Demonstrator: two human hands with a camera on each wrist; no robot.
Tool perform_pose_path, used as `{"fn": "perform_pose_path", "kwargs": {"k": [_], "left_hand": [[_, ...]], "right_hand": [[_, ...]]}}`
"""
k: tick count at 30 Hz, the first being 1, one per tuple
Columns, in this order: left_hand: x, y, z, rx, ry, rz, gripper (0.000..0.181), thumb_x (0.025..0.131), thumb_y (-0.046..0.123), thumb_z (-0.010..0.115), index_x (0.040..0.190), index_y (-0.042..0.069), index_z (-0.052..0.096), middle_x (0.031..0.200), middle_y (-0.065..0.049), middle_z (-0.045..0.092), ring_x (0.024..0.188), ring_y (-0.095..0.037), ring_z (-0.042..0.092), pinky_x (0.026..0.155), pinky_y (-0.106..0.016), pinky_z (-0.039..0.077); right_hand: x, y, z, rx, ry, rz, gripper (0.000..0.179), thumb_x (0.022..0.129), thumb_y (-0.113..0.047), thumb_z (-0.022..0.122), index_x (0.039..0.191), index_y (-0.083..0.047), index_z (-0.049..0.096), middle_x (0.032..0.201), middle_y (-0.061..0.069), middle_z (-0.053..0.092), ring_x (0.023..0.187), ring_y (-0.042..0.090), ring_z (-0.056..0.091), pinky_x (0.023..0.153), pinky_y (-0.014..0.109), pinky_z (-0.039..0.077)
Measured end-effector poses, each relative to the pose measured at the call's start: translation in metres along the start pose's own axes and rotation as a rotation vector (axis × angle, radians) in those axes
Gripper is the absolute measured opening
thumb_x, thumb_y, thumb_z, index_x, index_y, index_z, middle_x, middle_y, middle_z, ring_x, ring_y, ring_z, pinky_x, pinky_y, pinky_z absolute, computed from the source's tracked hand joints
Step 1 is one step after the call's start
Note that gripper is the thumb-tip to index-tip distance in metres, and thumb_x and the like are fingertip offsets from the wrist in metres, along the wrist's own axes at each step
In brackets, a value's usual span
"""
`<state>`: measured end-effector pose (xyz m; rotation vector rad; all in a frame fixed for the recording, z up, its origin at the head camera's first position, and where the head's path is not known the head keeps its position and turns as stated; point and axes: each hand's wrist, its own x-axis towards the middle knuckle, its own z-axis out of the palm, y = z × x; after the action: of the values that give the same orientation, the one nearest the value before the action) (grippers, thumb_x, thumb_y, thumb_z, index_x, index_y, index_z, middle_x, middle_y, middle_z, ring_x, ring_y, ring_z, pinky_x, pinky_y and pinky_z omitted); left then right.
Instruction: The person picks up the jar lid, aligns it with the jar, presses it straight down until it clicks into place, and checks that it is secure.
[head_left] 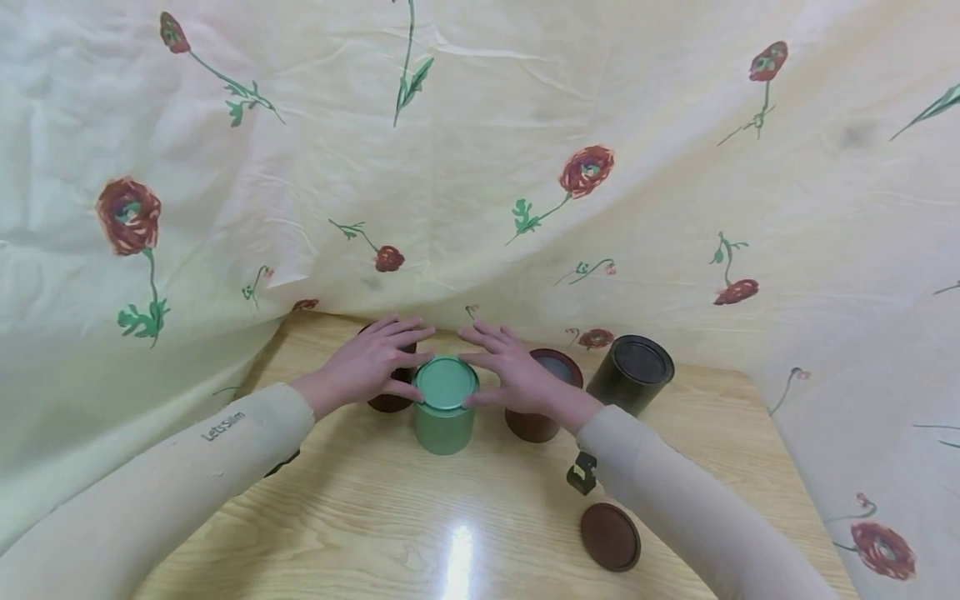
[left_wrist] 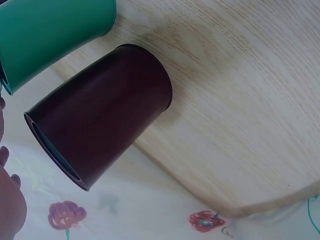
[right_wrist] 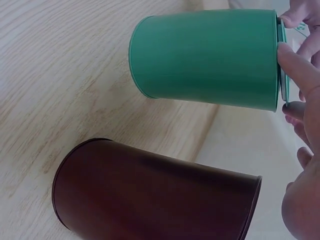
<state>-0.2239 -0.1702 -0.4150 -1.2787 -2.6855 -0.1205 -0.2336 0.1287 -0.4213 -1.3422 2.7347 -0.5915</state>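
A green can [head_left: 444,429] stands upright at the middle of the table, its round green lid [head_left: 447,383] on top. A narrow dark gap shows between lid and can in the right wrist view. My left hand [head_left: 367,362] touches the lid's left edge with thumb and index finger, fingers straight and spread. From the opposite side, my right hand [head_left: 517,371] rests thumb and index finger on the lid's edge, its other fingers spread too. Behind the left hand a dark brown can [left_wrist: 102,112] is partly hidden. Another brown can [right_wrist: 155,195] stands beside the right hand, partly covered by it.
A black can [head_left: 633,375] stands at the back right. Near the right forearm lies a loose brown lid [head_left: 610,537]. The wooden table [head_left: 360,517] meets a hanging flowered cloth [head_left: 465,183] along its back edge.
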Motion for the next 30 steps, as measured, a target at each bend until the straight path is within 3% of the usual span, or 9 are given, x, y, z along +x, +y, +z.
{"fn": "perform_pose_path", "kwargs": {"k": [21, 30], "left_hand": [[0.006, -0.001, 0.001, -0.077, -0.100, -0.064, 0.065, 0.094, 0.061, 0.072, 0.143, 0.019, 0.071, 0.165, -0.013, 0.047, 0.157, -0.037, 0.037, 0.126, -0.062, 0.032], [0.007, 0.000, 0.002, -0.123, -0.080, -0.074, 0.065, 0.094, 0.060, 0.073, 0.143, 0.017, 0.071, 0.164, -0.014, 0.048, 0.157, -0.037, 0.037, 0.127, -0.059, 0.030]], "right_hand": [[0.000, 0.010, 0.001, 0.049, -0.050, 0.039, 0.071, 0.094, -0.041, 0.083, 0.152, -0.008, 0.061, 0.172, 0.013, 0.035, 0.164, 0.039, 0.016, 0.130, 0.067, 0.006], [-0.005, 0.015, 0.002, 0.026, -0.060, 0.046, 0.072, 0.099, -0.046, 0.074, 0.158, -0.009, 0.053, 0.175, 0.011, 0.030, 0.165, 0.037, 0.015, 0.130, 0.067, 0.007]]}}
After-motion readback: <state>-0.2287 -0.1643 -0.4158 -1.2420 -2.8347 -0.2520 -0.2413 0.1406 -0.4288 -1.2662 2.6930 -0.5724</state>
